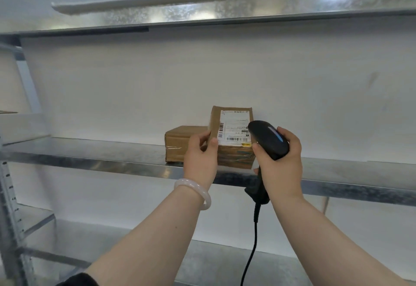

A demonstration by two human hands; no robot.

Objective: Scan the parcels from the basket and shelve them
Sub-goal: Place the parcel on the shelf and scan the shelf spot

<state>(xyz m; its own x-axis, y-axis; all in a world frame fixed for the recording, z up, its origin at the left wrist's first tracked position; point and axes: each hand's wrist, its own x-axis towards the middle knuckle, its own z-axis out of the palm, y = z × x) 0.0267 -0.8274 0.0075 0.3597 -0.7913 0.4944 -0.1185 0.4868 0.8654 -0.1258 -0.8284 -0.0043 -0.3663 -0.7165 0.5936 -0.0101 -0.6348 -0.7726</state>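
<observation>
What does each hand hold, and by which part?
The left hand pinches the labelled parcel by its left edge; right hand grips the scanner by its handle.

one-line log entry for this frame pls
phase: scanning | left hand: grips labelled parcel on shelf | right hand: grips scanner aimed at it | second parcel: flat on shelf

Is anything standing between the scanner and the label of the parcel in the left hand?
Nothing visible does. The scanner in the right hand faces the label; the left hand grips the parcel only at its left edge.
</observation>
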